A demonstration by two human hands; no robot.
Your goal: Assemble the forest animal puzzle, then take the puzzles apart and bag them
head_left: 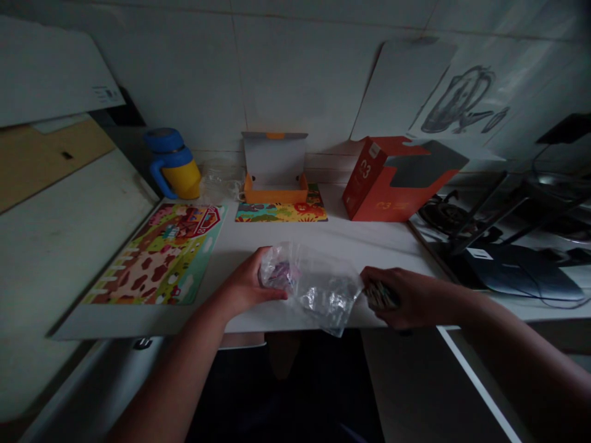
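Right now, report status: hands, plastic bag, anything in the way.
Left hand gripping clear plastic bag. Right hand closed around layered bundle, near bag's other end. Red box farther back, apart from both hands.

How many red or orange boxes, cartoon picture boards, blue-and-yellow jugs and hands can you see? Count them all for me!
Boxes: 2 (open orange box, red box)
Cartoon picture boards: 2 (farm board, jungle board)
Blue-and-yellow jug: 1
Hands: 2 (left hand, right hand)
Total: 7
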